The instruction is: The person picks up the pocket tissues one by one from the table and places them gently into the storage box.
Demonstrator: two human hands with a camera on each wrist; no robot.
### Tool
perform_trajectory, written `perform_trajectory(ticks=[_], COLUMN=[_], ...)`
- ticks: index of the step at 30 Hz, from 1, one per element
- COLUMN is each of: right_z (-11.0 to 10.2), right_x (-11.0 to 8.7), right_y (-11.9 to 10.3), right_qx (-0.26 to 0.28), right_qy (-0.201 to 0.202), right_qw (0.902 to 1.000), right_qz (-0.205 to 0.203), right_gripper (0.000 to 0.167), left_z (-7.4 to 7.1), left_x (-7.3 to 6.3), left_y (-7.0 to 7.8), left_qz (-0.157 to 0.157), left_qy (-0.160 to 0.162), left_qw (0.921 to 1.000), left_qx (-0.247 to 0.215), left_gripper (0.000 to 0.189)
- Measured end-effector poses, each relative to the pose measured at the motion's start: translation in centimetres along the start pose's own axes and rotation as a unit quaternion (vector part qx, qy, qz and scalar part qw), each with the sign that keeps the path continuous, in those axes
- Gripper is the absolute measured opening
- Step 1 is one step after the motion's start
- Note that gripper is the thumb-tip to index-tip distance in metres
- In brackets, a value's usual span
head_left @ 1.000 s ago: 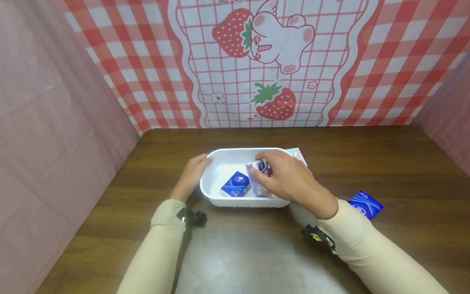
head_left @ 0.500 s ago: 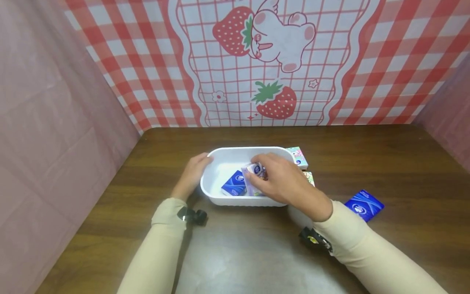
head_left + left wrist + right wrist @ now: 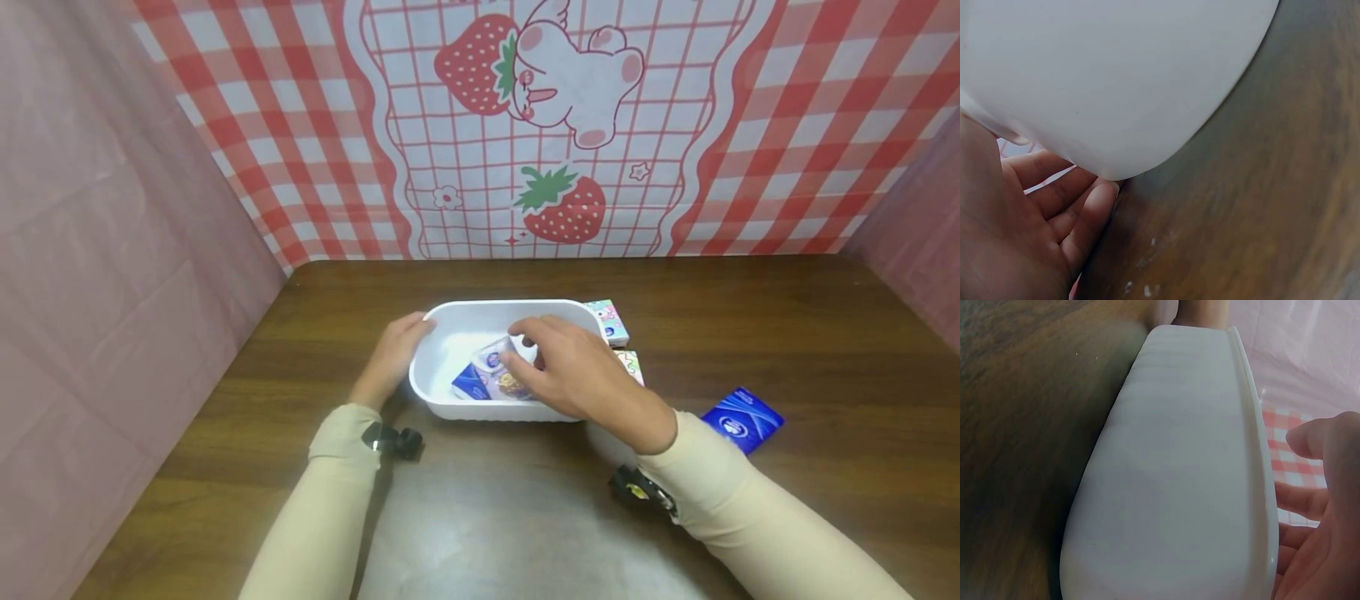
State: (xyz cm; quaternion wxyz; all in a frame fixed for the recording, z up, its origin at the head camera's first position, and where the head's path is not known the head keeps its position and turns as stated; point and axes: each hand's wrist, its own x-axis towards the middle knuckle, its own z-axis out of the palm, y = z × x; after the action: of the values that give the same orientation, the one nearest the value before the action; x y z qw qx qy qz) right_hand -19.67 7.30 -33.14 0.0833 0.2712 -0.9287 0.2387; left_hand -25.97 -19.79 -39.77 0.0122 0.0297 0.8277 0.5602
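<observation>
My left hand (image 3: 390,354) holds the left end of a white plastic basin (image 3: 465,412), thumb over the rim. In the left wrist view its fingers (image 3: 1060,190) lie against the basin's outer wall. Inside the basin a pale lilac tissue pack (image 3: 495,379) lies partly on top of a blue tissue pack (image 3: 467,385). My right hand (image 3: 581,375) reaches over the right side of the basin, just above the lilac pack. Its thumb and fingers stand apart, also in the right wrist view, with nothing seen between them. The hand hides the basin's right part.
Beyond the basin's right end lie two patterned tissue packs, one pastel (image 3: 611,325) and one partly hidden by the hand (image 3: 632,365). Nearer, a blue tissue pack (image 3: 744,419) lies on the brown wooden table (image 3: 840,358) beside the right sleeve. A checked cloth (image 3: 300,125) hangs behind.
The lilac tissue pack has come down and left onto the blue one, and the right hand has let go of it. The left hand keeps its place on the basin.
</observation>
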Motion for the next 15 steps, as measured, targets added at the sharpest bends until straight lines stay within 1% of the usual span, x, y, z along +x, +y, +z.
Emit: perform_trajectory(ticks=[6, 15], right_z=[-0.15, -0.40], right_x=[0.08, 0.12], right_y=[0.07, 0.53], right_qx=[-0.005, -0.004], right_qy=[-0.010, -0.011], right_qw=[0.9998, 0.9997], right_qz=[0.017, 0.021], right_gripper=[0.045, 0.043], left_z=[0.00, 0.03], left_x=[-0.01, -0.02], left_y=[0.04, 0.03], left_qz=[-0.007, 0.001], left_qy=[-0.001, -0.001], left_qw=[1.0000, 1.0000], left_qx=[-0.004, -0.004], left_gripper=[0.037, 0.037])
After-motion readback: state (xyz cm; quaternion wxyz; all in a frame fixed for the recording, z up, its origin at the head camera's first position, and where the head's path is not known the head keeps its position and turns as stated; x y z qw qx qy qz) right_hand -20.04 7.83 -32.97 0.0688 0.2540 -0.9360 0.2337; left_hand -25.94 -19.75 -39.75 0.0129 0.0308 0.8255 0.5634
